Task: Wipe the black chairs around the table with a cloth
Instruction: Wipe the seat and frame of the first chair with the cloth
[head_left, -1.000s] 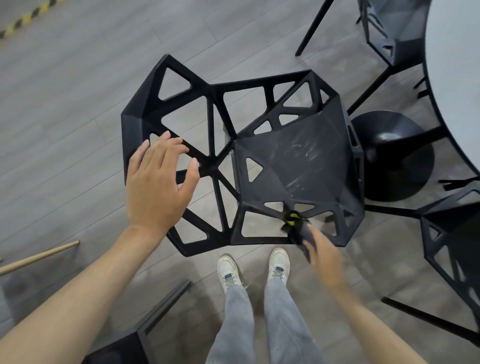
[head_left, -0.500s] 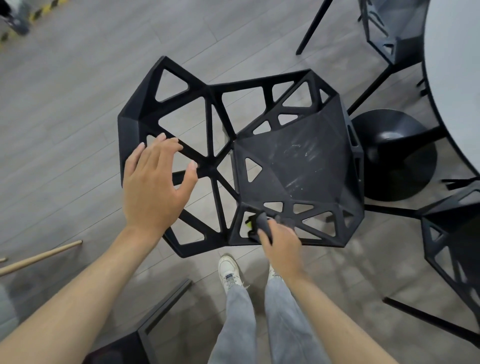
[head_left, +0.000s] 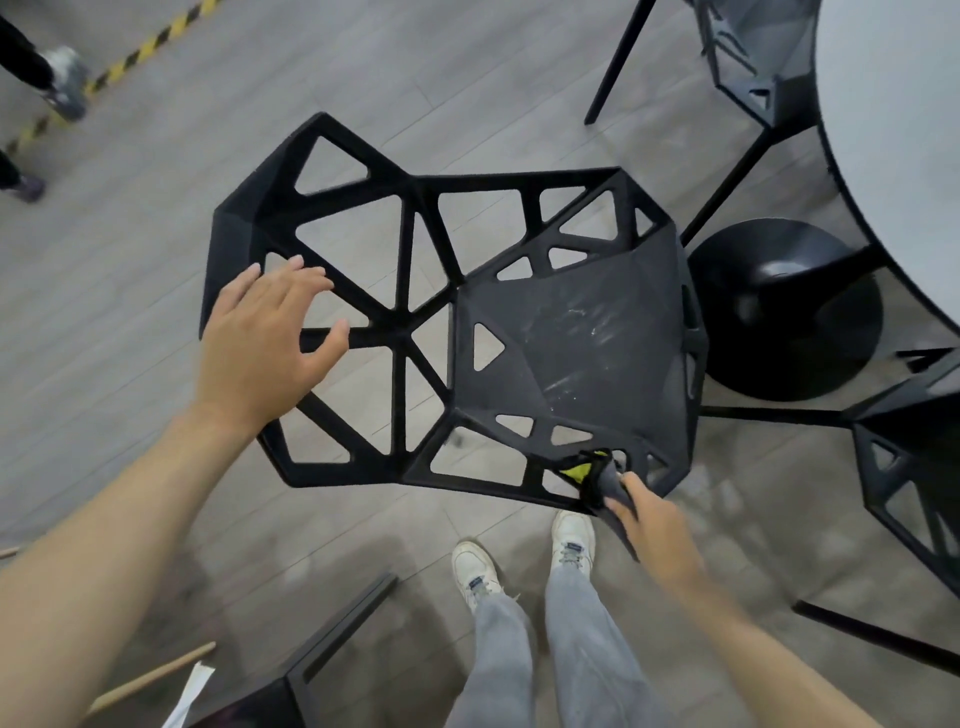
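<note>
- One black chair (head_left: 519, 322) sits front and centre, a faceted shell with triangular cut-outs, pale scuff marks across its solid seat panel.
- Three more black chairs show only in part around it: one (head_left: 753, 57) beyond it by the desk, one (head_left: 914, 467) to its right, and one (head_left: 291, 686) cut off by the bottom edge, nearer the camera.
- One desk (head_left: 893, 130), round and pale, curves in to the right of the central chair; its single black dome base (head_left: 784, 312) stands just beside the seat's right edge.
- One cloth (head_left: 605, 480), dark grey with a yellow patch showing, is pressed against the near right corner of the central chair's rim.
- Right hand (head_left: 654, 530): its grip is closed round the cloth, fingers bunched on the fabric at that rim.
- Left hand (head_left: 260, 343): grip wide, fingers spread and fairly straight, holding nothing, over the open lattice at the chair's left side; I cannot tell whether it touches the bars.
- Two white sneakers (head_left: 571, 540) and two grey trouser legs stand on the floor just below the chair's near edge.
- Two other shoes (head_left: 65, 80) of another person appear far beyond the chair's left side, next to one yellow-and-black floor stripe (head_left: 130, 57).
- One wooden stick (head_left: 156, 675) lies on the floor well below the chair's left side, with one white paper scrap (head_left: 189, 691) beside it.
</note>
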